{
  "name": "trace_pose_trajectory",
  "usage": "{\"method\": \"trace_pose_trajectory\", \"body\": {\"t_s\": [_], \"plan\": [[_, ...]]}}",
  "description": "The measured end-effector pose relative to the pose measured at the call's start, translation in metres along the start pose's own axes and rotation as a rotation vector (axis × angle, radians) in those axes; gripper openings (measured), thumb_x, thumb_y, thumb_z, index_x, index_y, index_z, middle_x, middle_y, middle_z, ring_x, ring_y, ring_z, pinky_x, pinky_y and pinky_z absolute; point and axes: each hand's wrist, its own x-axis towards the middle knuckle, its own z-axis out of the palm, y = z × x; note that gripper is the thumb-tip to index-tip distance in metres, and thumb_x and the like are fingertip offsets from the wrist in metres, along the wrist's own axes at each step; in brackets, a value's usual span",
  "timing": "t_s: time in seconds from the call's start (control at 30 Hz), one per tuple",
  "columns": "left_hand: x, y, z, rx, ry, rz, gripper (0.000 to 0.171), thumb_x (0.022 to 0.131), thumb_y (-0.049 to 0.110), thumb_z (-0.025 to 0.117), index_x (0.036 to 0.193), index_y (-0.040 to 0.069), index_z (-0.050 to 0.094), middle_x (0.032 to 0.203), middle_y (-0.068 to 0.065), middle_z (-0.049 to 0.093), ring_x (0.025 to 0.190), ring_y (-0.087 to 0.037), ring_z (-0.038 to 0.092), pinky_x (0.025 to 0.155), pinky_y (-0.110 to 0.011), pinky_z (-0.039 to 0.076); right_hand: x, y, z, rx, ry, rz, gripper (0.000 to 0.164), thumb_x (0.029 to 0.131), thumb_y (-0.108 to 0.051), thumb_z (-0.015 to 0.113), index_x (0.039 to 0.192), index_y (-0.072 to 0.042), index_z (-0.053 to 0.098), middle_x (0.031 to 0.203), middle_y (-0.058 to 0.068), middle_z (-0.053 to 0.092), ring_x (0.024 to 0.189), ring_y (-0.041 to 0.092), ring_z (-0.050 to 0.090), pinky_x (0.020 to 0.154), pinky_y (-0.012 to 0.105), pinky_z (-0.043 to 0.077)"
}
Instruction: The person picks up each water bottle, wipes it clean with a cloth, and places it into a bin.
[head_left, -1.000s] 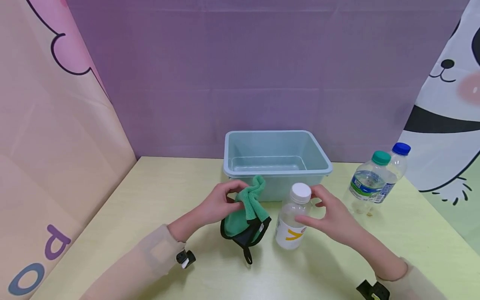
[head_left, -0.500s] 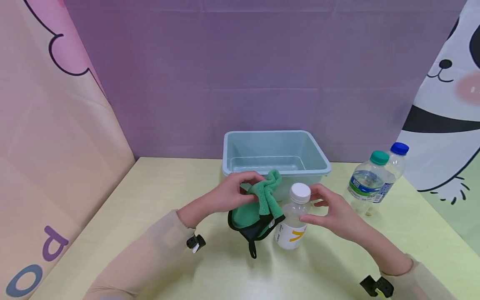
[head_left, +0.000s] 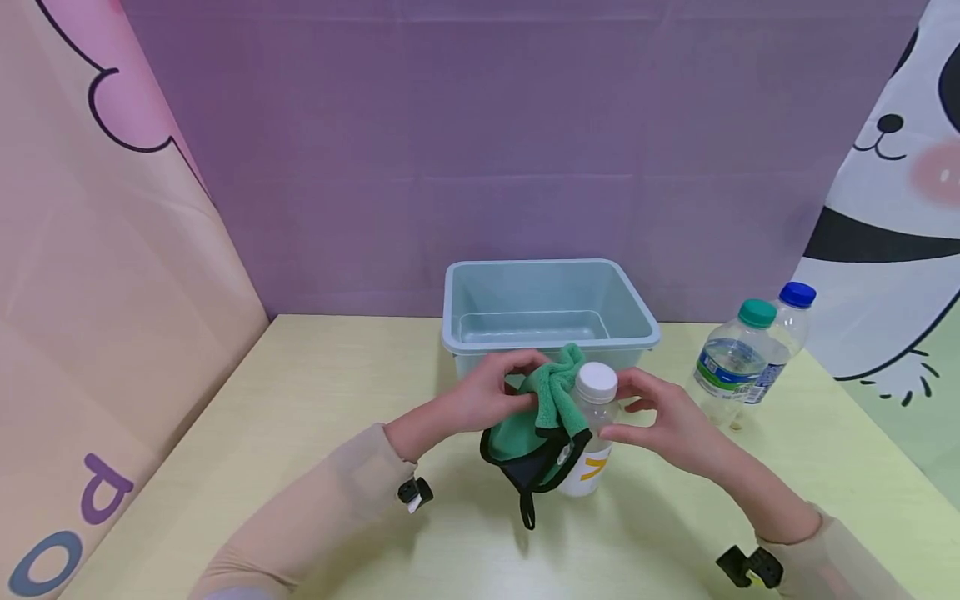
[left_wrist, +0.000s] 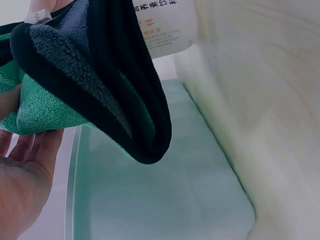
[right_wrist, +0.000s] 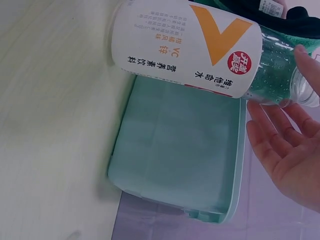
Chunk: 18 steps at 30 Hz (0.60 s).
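My left hand [head_left: 495, 395] pinches a folded green towel cloth [head_left: 555, 387] with black trim and a hanging loop [head_left: 527, 510]. The cloth hangs against the left side of a clear plastic bottle [head_left: 596, 411] and covers part of it in the head view. That bottle stands upright, with a white cap [head_left: 597, 382] and a white label [right_wrist: 185, 50] bearing an orange V. My right hand [head_left: 678, 427] holds the bottle near its neck from the right, thumb in front and fingers behind. In the left wrist view the cloth [left_wrist: 55, 102] lies between thumb and fingers.
A light blue plastic basin [head_left: 551, 343] stands behind the hands. At the right of the table [head_left: 360, 367] are two more bottles, one with a green cap [head_left: 757, 313], one with a blue cap [head_left: 797, 294]. A purple backdrop [head_left: 525, 142] rises behind the table.
My left hand has moved right with the cloth, which has come from beside the bottle to overlap its left side. The right hand and bottle have stayed nearly in place.
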Motion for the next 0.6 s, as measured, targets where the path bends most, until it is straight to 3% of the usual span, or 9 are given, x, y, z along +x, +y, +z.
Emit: {"method": "trace_pose_trajectory", "body": {"t_s": [0.23, 0.47, 0.6], "plan": [[-0.006, -0.013, 0.004, 0.071, -0.037, -0.005, 0.028, 0.085, -0.007, 0.065, 0.111, 0.005, 0.064, 0.101, -0.005, 0.066, 0.096, -0.014, 0.059, 0.071, -0.030, 0.054, 0.000, 0.000, -0.001, -0.018, -0.006, -0.004, 0.048, 0.077, -0.012, 0.083, 0.118, -0.002, 0.060, 0.110, 0.007, 0.065, 0.098, 0.025, 0.062, 0.081, 0.036, 0.053], [-0.013, -0.032, 0.014, 0.280, -0.156, -0.021, 0.029, 0.081, -0.005, 0.068, 0.107, 0.007, 0.065, 0.099, 0.000, 0.066, 0.089, -0.012, 0.058, 0.081, -0.025, 0.047, -0.001, 0.001, 0.000, -0.021, -0.002, -0.009, 0.049, 0.077, -0.012, 0.083, 0.118, -0.002, 0.059, 0.111, 0.007, 0.065, 0.097, 0.023, 0.062, 0.081, 0.035, 0.053], [-0.015, -0.036, 0.017, 0.322, -0.174, -0.021, 0.027, 0.082, -0.002, 0.070, 0.106, 0.008, 0.065, 0.098, 0.001, 0.066, 0.088, -0.012, 0.059, 0.081, -0.024, 0.046, -0.001, 0.001, 0.000, -0.016, -0.002, -0.008, 0.048, 0.077, -0.012, 0.082, 0.119, -0.002, 0.059, 0.111, 0.007, 0.065, 0.098, 0.023, 0.061, 0.081, 0.033, 0.053]]}}
